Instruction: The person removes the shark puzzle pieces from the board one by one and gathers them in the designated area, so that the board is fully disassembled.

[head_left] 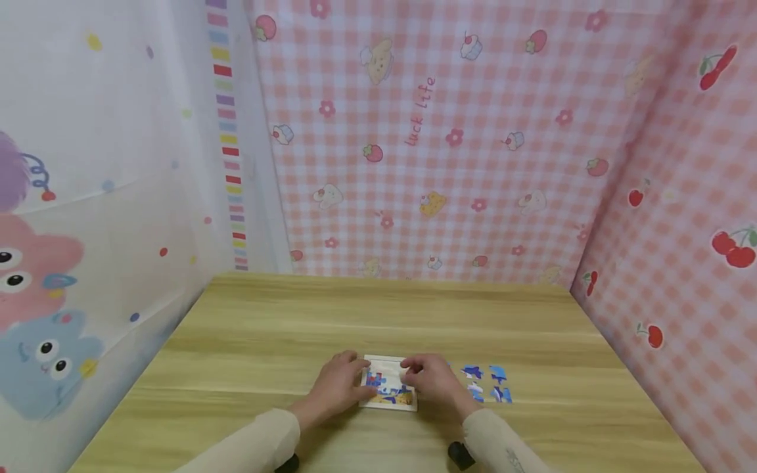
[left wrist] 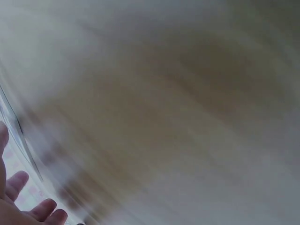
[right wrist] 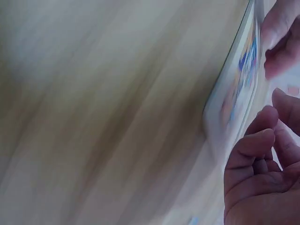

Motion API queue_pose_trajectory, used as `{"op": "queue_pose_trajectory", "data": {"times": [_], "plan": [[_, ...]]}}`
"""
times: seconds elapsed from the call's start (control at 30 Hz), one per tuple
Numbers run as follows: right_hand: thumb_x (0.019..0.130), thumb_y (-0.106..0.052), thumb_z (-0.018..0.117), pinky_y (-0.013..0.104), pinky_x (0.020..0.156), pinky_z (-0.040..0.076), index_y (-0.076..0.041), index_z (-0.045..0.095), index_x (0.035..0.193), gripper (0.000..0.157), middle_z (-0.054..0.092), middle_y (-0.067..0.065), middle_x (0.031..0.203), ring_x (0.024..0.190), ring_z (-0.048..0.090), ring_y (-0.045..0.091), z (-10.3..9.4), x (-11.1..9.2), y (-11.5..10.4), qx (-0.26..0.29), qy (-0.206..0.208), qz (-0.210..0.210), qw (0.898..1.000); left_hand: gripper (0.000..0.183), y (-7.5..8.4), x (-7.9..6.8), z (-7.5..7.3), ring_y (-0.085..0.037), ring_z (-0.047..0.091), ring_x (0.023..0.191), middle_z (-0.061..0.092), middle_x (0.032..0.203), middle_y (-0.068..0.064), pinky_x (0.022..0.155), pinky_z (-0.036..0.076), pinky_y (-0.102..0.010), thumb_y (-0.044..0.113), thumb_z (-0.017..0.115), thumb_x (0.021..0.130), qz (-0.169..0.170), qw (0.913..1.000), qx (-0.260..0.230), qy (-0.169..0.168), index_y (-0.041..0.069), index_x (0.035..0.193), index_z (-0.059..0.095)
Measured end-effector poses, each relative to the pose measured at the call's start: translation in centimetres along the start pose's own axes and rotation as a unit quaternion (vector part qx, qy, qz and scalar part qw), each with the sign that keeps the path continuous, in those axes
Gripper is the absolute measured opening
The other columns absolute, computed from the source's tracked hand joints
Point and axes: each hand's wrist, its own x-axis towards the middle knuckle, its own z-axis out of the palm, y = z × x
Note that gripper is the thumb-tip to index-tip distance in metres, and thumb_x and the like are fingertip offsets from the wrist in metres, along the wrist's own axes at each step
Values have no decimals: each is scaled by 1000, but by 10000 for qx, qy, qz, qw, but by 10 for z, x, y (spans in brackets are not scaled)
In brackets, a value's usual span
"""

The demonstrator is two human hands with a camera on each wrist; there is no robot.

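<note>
Pink-and-white checked cloth (head_left: 497, 171), printed with strawberries and cupcakes, fills the upper middle of the head view, with a white cartoon-printed cloth (head_left: 136, 164) at left. Pale wood-grain table (head_left: 390, 315) spans the bottom, where two cream sleeves (head_left: 266, 433) come in from the lower edge. The left hand (head_left: 340, 382) rests along the left side of a white rectangular puzzle tray (head_left: 387, 407) at lower centre, its fingers loose and its thumb at the near corner. The right hand (head_left: 436, 381) bends its fingers over the tray's right side, thumb and fingertips close together; whether they pinch anything, I cannot tell. To do the fitting well, I would keep the left hand steady against the rim, match tabs and colours before pressing, and push straight down so that neighbours stay seated. The tray lies flat and nearly square to the table, its near edge dipping slightly to the right; foreshortening hides which side is longer, though I judge the long axis runs up the frame. Inside, red-and-blue jigsaw pieces (head_left: 375, 380) lie at left and a yellowish section (head_left: 405, 398) lies near the bottom. Smaller still, loose blue-and-white cardboard-like pieces (head_left: 497, 374) lie at lower right, beyond the right hand.
</note>
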Motion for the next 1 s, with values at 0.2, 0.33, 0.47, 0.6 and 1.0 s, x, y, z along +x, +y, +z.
{"op": "queue_pose_trajectory", "data": {"times": [0.2,0.33,0.47,0.6,1.0], "plan": [[89,-5,69,26,60,45,2,69,113,25,59,3,85,69,52,13,32,12,-13,311,-183,471,9982,61,-9,-4,-4,-47,47,125,51,135,-31,105,35,-62,39,76,85,148,9996,16,-239,2,131,62],[89,-4,69,28,63,45,0,71,113,25,59,3,87,72,53,15,36,13,-14,89,-206,501,9985,60,-10,-4,-2,-46,47,126,51,135,-30,106,35,-60,41,75,86,152,9992,246,-290,3,131,63],[87,-5,70,28,65,46,-1,72,111,25,60,2,86,74,53,14,38,14,-15,-35,-292,258,9992,58,-12,-5,-3,-45,47,127,50,136,-30,107,34,-59,39,76,86,48,9992,240,-331,3,130,63],[84,-4,73,30,68,47,-2,71,111,27,60,2,89,79,54,16,39,15,-16,189,-268,407,9986,59,-13,-6,-2,-45,47,127,50,137,-29,107,35,-59,40,76,86,39,9991,204,-377,4,131,63],[84,4,73,25,55,46,2,63,118,35,61,5,85,66,55,13,46,18,-20,889,-157,483,9947,56,-13,-6,-7,-45,51,121,53,132,-29,103,39,-58,37,78,85,206,9988,316,-317,4,128,65]]}}
